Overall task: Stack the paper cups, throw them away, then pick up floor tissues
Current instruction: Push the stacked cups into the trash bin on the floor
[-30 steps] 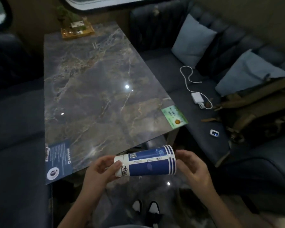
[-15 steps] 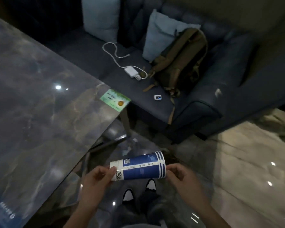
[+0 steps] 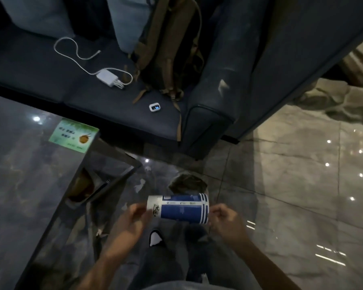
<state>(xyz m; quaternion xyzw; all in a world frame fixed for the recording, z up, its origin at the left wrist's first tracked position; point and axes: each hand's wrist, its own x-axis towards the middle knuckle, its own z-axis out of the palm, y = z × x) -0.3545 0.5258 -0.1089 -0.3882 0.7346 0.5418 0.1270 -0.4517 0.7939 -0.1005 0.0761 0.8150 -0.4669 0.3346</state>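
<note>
A stack of blue and white paper cups (image 3: 180,209) lies on its side in front of me, held above the floor between both hands. My left hand (image 3: 132,220) grips the white base end. My right hand (image 3: 226,222) holds the rim end with its fingertips. Small pale scraps that look like tissues (image 3: 140,185) lie on the dark floor under the table's corner. A dark round opening (image 3: 189,184), possibly a bin, shows just behind the cups.
The marble table (image 3: 25,185) with a green card (image 3: 73,136) fills the left. A dark blue sofa (image 3: 208,122) ahead carries a backpack (image 3: 170,47), a white charger with cable (image 3: 108,77) and a small white device (image 3: 154,107). Glossy tiled floor (image 3: 302,195) spreads right.
My view has swung right and down, away from the table toward the sofa corner and floor. The cup stack stays held sideways between both hands.
</note>
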